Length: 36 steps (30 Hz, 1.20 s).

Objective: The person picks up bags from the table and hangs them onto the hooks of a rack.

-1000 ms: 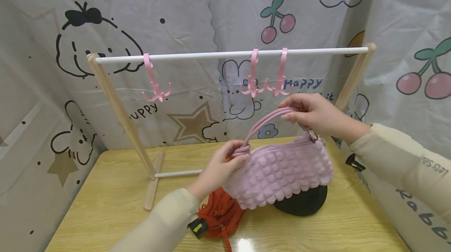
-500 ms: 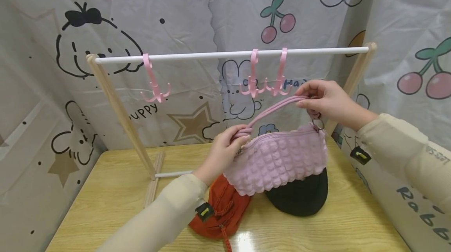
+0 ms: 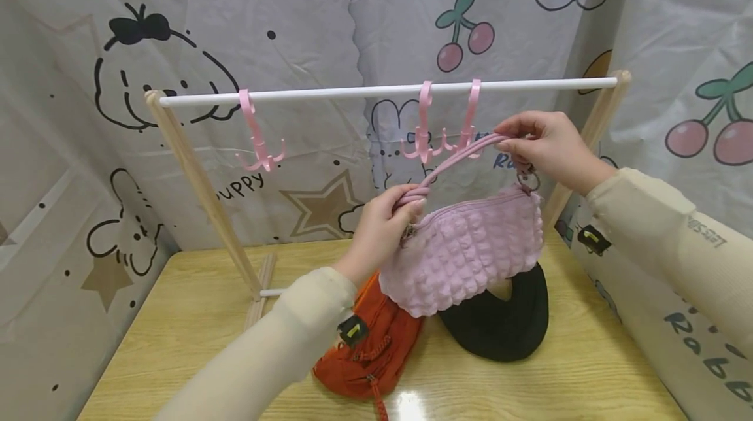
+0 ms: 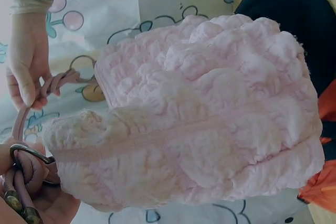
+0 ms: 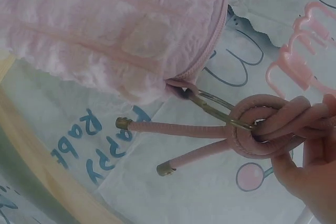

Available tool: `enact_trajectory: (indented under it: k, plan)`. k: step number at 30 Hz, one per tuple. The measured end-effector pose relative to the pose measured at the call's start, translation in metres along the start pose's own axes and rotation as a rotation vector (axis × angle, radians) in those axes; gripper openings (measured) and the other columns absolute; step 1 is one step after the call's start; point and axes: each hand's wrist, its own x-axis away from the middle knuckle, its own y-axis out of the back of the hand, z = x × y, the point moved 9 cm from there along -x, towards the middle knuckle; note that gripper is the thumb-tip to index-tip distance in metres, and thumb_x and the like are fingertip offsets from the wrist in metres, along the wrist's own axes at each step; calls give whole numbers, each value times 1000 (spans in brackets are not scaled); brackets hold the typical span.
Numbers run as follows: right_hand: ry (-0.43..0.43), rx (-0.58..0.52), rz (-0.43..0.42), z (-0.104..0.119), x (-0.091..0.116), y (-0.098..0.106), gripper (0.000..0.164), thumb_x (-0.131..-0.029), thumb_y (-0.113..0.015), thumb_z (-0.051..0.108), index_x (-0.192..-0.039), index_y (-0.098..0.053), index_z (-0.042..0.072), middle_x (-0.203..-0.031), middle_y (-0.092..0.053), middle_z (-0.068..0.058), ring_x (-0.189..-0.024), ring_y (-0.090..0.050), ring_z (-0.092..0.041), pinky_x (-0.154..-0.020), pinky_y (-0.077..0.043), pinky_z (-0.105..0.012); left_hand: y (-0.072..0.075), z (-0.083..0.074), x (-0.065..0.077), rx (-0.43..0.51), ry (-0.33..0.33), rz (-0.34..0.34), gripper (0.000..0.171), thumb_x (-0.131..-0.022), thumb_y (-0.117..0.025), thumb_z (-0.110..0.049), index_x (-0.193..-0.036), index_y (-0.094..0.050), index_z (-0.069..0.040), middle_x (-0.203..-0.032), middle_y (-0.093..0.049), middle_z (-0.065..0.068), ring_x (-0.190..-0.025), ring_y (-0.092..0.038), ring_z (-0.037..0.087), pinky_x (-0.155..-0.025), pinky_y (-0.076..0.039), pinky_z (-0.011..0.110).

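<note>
Standing on the wood-grain table point(image 3: 194, 316), a white-railed rack point(image 3: 335, 92) spanned twelve o'clock. The bubble-textured pink handbag point(image 3: 465, 251) hung in midair at four o'clock from centre. At its five o'clock lay a black bag point(image 3: 500, 333); at seven, an orange bag point(image 3: 385, 355). The left hand point(image 3: 379, 221), at the handbag's nine, gripped the knotted handle point(image 3: 461, 155); the right hand point(image 3: 553, 146), at one, pinched it. Pink hooks point(image 3: 422, 136) hung on the rack.
</note>
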Motion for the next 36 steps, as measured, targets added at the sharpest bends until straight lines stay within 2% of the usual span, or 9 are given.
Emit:
enact_trajectory:
  k: [7,14,23,30,36]
  plan:
    - [-31,-57,-31,-1,-4,1,23,-98,-66,13,-111,-65,-6,-69,-60,-1,-55,-50,-15,-48,-45,-29,10,1,-14,-44,31,-56,26,-100,-63,-14,-119,-69,1,-98,-73,15,-81,-62,19,-70,-48,22]
    - [-90,-101,-109,-8,-8,4,22,-98,-67,17,-107,-71,-3,-60,-58,2,-46,-45,-11,-41,-38,-28,8,2,-24,-16,58,-59,23,-100,-63,-19,-114,-69,-1,-87,-67,10,-70,-52,13,-64,-43,22]
    - [-127,-113,-152,-14,-11,4,23,-98,-67,19,-106,-71,-2,-58,-55,7,-42,-42,-8,-38,-35,-26,4,-5,-27,-43,16,-84,23,-101,-62,-21,-111,-70,-2,-85,-69,11,-70,-53,11,-63,-42,22]
    - [-125,-111,-161,-16,-15,2,24,-99,-65,15,-107,-69,-7,-56,-53,9,-39,-40,-5,-35,-32,-24,3,-6,-31,-82,-3,-112,20,-99,-65,-19,-106,-73,-3,-79,-68,8,-66,-51,8,-60,-41,20]
    - [-178,-102,-138,-26,-18,-1,28,-99,-65,19,-110,-68,-7,-59,-58,13,-39,-38,-4,-35,-31,-24,-1,-5,-33,-78,14,-89,20,-100,-64,-20,-103,-73,-2,-75,-66,7,-62,-47,9,-57,-37,21]
